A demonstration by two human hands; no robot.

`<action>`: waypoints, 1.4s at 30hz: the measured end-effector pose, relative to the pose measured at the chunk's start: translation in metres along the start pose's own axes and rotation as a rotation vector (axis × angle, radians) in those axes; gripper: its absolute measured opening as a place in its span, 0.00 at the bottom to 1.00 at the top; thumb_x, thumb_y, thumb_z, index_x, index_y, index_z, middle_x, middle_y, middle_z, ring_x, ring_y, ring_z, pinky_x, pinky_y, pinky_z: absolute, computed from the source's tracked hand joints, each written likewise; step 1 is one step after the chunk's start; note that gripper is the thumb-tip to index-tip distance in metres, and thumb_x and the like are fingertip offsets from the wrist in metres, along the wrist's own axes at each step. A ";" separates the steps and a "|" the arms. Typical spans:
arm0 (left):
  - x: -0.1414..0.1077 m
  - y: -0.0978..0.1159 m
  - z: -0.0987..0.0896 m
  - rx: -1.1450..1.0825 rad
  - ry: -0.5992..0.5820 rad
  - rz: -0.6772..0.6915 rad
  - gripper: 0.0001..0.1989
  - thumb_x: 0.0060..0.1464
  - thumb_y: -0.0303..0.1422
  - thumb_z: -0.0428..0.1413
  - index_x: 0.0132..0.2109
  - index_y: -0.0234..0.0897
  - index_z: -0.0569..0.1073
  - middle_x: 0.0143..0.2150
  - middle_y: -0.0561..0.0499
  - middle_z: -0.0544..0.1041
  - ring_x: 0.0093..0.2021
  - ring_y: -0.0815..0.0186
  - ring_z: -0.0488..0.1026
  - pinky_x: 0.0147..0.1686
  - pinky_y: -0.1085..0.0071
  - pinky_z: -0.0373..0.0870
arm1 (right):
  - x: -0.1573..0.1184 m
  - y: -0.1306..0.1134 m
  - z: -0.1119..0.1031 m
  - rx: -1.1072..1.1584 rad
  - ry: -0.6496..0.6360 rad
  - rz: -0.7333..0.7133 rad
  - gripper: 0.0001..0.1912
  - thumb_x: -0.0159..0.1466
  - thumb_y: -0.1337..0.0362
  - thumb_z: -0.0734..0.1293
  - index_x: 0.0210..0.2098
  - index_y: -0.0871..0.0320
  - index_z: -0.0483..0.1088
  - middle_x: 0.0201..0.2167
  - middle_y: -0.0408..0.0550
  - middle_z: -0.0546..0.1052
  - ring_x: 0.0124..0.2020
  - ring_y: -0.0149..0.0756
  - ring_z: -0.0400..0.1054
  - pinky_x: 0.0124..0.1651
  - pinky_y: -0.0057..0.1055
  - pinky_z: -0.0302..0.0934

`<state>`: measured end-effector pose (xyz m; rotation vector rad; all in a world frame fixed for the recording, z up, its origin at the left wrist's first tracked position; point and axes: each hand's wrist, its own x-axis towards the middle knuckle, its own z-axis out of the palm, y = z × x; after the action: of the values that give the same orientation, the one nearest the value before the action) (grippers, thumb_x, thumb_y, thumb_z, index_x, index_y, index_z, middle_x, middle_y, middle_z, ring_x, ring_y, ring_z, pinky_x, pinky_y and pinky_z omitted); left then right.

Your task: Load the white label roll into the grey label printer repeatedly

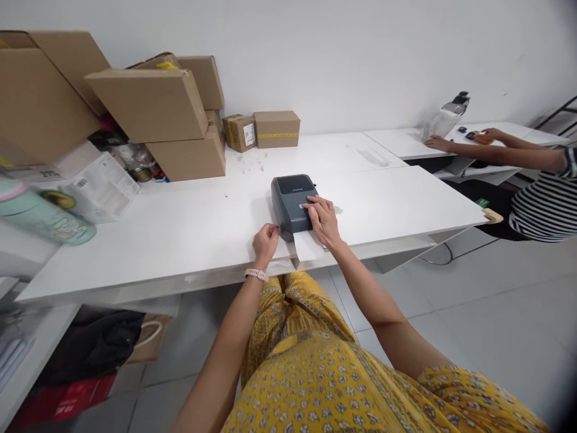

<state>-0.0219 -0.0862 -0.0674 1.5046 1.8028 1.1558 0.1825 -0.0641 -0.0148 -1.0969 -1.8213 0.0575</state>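
A dark grey label printer stands on the white table near its front edge. White paper sticks out from the printer's front and reaches the table edge. My right hand rests on the printer's top right part, fingers apart, with the index finger at a small light label or button. Beside the printer's front left corner is my left hand, its fingers curled and pinched together. Whatever those fingertips may hold is too small to make out.
Cardboard boxes are piled at the back left, near a mint green bottle. Two small cartons stand against the wall. At the right, a person in a striped top handles items at an adjoining table.
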 end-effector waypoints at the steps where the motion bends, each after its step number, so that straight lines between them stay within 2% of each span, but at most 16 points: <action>1: 0.000 -0.002 0.001 -0.012 0.007 0.007 0.07 0.61 0.34 0.55 0.41 0.43 0.78 0.37 0.51 0.84 0.40 0.61 0.79 0.42 0.67 0.69 | 0.000 0.000 -0.001 -0.001 -0.005 -0.004 0.27 0.78 0.50 0.50 0.48 0.51 0.79 0.57 0.52 0.79 0.63 0.47 0.66 0.67 0.52 0.61; 7: -0.001 -0.012 0.005 -0.171 0.013 0.033 0.06 0.59 0.31 0.55 0.39 0.40 0.78 0.34 0.50 0.82 0.38 0.63 0.79 0.44 0.67 0.72 | -0.001 0.004 -0.005 0.003 -0.043 -0.018 0.32 0.77 0.48 0.47 0.50 0.52 0.79 0.58 0.54 0.78 0.62 0.48 0.66 0.68 0.53 0.59; 13: -0.017 -0.016 0.004 -0.184 0.021 0.043 0.07 0.55 0.28 0.57 0.41 0.38 0.78 0.40 0.47 0.82 0.42 0.62 0.78 0.51 0.63 0.74 | -0.004 0.004 -0.007 -0.005 -0.085 0.043 0.30 0.77 0.46 0.48 0.50 0.50 0.79 0.60 0.50 0.76 0.63 0.51 0.63 0.65 0.55 0.60; 17: -0.030 -0.014 0.006 -0.203 0.002 0.057 0.14 0.57 0.30 0.58 0.50 0.36 0.77 0.50 0.42 0.82 0.52 0.59 0.79 0.59 0.59 0.72 | -0.002 0.007 -0.007 0.021 -0.097 0.048 0.33 0.76 0.43 0.47 0.51 0.50 0.78 0.62 0.51 0.76 0.65 0.51 0.63 0.66 0.57 0.58; 20: -0.038 -0.006 0.012 -0.285 0.001 0.070 0.23 0.63 0.37 0.54 0.63 0.38 0.70 0.67 0.39 0.72 0.66 0.56 0.72 0.66 0.57 0.67 | -0.004 0.010 -0.004 0.125 -0.081 0.041 0.38 0.74 0.39 0.44 0.51 0.52 0.78 0.62 0.54 0.75 0.68 0.47 0.62 0.72 0.52 0.53; 22: -0.043 0.002 0.017 -0.405 -0.003 0.090 0.27 0.67 0.44 0.50 0.70 0.43 0.64 0.76 0.43 0.61 0.75 0.58 0.60 0.71 0.59 0.60 | -0.010 0.014 -0.001 0.244 -0.031 0.100 0.39 0.73 0.36 0.46 0.54 0.53 0.76 0.66 0.56 0.71 0.71 0.44 0.59 0.75 0.49 0.50; 24: -0.048 0.011 0.022 -0.485 -0.010 0.141 0.31 0.68 0.49 0.48 0.72 0.44 0.61 0.78 0.46 0.57 0.78 0.60 0.53 0.75 0.61 0.52 | -0.019 0.019 0.005 0.392 0.052 0.229 0.38 0.72 0.35 0.49 0.61 0.54 0.71 0.70 0.57 0.67 0.73 0.43 0.57 0.75 0.48 0.51; 27: -0.052 0.019 0.027 -0.523 0.010 0.180 0.34 0.68 0.53 0.46 0.73 0.42 0.60 0.78 0.46 0.56 0.78 0.61 0.52 0.76 0.62 0.49 | -0.035 0.027 0.018 0.603 0.173 0.410 0.38 0.73 0.37 0.50 0.68 0.57 0.64 0.70 0.59 0.67 0.70 0.43 0.61 0.72 0.51 0.56; 31: -0.050 0.022 0.032 -0.556 0.042 0.171 0.35 0.68 0.56 0.43 0.74 0.43 0.60 0.78 0.47 0.58 0.77 0.61 0.54 0.75 0.64 0.53 | -0.047 0.035 0.033 0.734 0.253 0.515 0.35 0.73 0.40 0.52 0.65 0.55 0.68 0.66 0.54 0.73 0.67 0.46 0.66 0.71 0.54 0.57; 34: -0.046 0.022 0.039 -0.612 0.082 0.136 0.37 0.67 0.57 0.42 0.74 0.43 0.60 0.78 0.47 0.58 0.77 0.59 0.55 0.74 0.62 0.56 | -0.048 0.035 0.038 0.727 0.284 0.555 0.34 0.73 0.40 0.52 0.65 0.53 0.69 0.65 0.52 0.74 0.67 0.49 0.67 0.70 0.54 0.59; 38: -0.045 0.026 0.046 -0.595 0.129 0.139 0.35 0.68 0.56 0.40 0.74 0.47 0.58 0.80 0.51 0.53 0.79 0.59 0.48 0.76 0.60 0.51 | -0.047 0.030 0.034 0.571 0.258 0.591 0.32 0.74 0.42 0.50 0.65 0.47 0.69 0.64 0.49 0.75 0.65 0.49 0.69 0.68 0.54 0.63; 40: -0.045 0.030 0.046 -0.553 0.155 0.154 0.34 0.69 0.55 0.40 0.74 0.47 0.59 0.80 0.51 0.51 0.80 0.59 0.46 0.77 0.59 0.49 | -0.049 0.029 0.031 0.496 0.237 0.568 0.31 0.74 0.42 0.49 0.67 0.44 0.67 0.65 0.49 0.73 0.67 0.50 0.66 0.70 0.57 0.60; 42: -0.045 0.034 0.046 -0.521 0.175 0.163 0.34 0.69 0.55 0.40 0.73 0.46 0.59 0.80 0.50 0.51 0.80 0.58 0.46 0.77 0.59 0.48 | -0.051 0.031 0.028 0.450 0.228 0.546 0.30 0.74 0.42 0.49 0.67 0.42 0.67 0.68 0.49 0.71 0.72 0.51 0.60 0.73 0.62 0.53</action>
<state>0.0442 -0.1159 -0.0672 1.2818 1.3441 1.7224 0.1879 -0.0696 -0.0804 -1.1807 -1.1861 0.6091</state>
